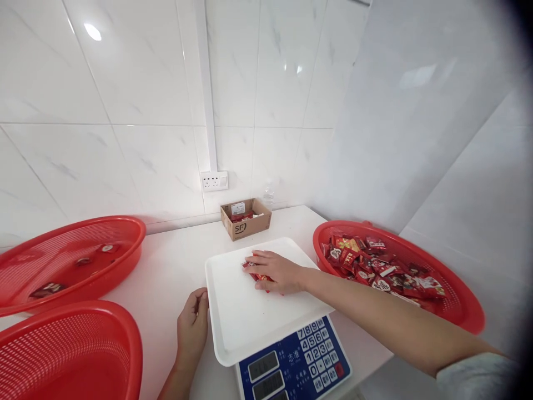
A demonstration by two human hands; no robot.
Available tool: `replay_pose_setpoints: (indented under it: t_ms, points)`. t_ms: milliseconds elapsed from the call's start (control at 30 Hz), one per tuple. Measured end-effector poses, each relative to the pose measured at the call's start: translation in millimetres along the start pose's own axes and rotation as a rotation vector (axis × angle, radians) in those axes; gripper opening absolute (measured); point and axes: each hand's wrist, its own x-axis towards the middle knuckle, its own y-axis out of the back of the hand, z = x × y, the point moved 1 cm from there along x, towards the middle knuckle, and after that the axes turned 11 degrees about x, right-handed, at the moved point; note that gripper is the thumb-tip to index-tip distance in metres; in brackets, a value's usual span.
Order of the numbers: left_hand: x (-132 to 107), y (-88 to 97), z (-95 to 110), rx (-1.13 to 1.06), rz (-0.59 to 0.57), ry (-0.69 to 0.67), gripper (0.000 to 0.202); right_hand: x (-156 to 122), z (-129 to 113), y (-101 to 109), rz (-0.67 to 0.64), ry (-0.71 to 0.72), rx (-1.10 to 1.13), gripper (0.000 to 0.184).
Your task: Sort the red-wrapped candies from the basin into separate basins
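My right hand (278, 273) is over the white tray (237, 328), its fingers curled round several small red packets (259, 276) that are partly hidden beneath it. The tray sits on a weighing scale (291, 364) with a blue keypad panel; its display digits are hard to read. Just off the tray's left edge, my left hand (194, 322) rests with its fingers curled in. Whether those fingers hold or touch the tray's rim I cannot make out.
On the right stands a red plastic basket (466, 316) full of wrapped packets. Two more red baskets, a far one (135, 244) with a few packets and a near one (129, 344), are on the left. A cardboard box (252, 225) and a clear bottle (268, 191) stand by the tiled wall.
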Motion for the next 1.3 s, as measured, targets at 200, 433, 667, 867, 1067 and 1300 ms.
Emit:
replay_pose_setpoints:
  t_ms: [200, 433, 667, 867, 1067, 1300]
  points:
    - [0, -0.1, -1, -0.007, -0.026, 0.025, 0.039, 11, -13, -15, 0.251, -0.448, 0.248, 0.053]
    - [0, -1.4, -1, -0.017, -0.040, 0.029, 0.041, -3, -22, 13, 0.018, -0.263, 0.210, 0.077]
    - [0, -1.9, 1, -0.015, -0.044, 0.044, 0.042, -1, -10, 0, -0.018, -0.037, -0.005, 0.058]
    - [-1, -2.1, 1, -0.017, -0.038, 0.023, 0.041, 3, -19, -16, 0.177, -0.328, -0.092, 0.060]
    - [1, -4.2, -2, -0.055, -0.068, 0.040, 0.039, -5, -23, 9, -0.011, -0.300, 0.011, 0.072]
    - [-3, -15.9, -6, -0.196, -0.070, 0.073, 0.036, -5, -13, -11, 0.060, -0.178, 0.063, 0.055]
